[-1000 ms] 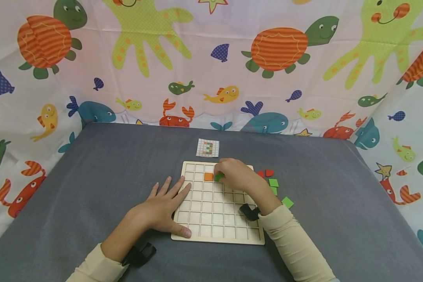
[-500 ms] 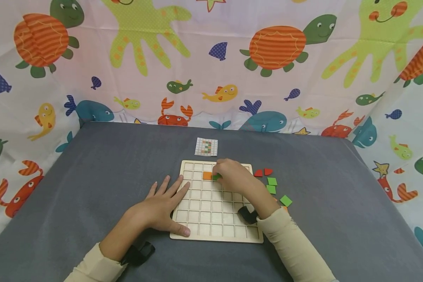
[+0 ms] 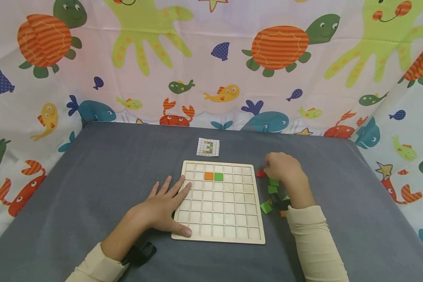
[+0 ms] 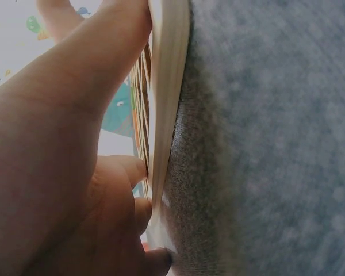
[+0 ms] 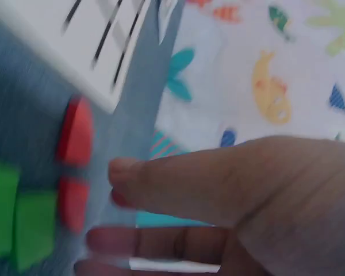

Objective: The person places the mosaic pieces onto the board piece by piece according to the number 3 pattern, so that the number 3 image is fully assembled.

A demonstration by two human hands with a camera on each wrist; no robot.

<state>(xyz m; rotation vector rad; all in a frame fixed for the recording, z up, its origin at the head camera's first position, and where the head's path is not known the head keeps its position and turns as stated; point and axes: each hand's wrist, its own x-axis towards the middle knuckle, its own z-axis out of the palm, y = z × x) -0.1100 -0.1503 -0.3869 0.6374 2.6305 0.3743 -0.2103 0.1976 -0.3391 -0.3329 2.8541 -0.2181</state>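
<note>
My left hand lies spread along the left edge of a wooden grid board, its fingertips and thumb on the rim. In the left wrist view, the thumb and fingers reach the board's pale edge. Inside the grid, an orange square tile sits beside a green square tile. My right hand hovers right of the board, over loose red pieces. Thumb and fingers stand apart in the right wrist view, close to two red pieces and green tiles on the cloth.
Behind the board lies a small paper card with a coloured grid pattern. More loose green tiles and an orange tile are along the board's right side, partly under the right wrist. A printed sea-animal curtain surrounds the grey table.
My right hand has left the green tile, which now shows in the grid next to the orange one, and moved right over the loose pieces. The left hand stays in place.
</note>
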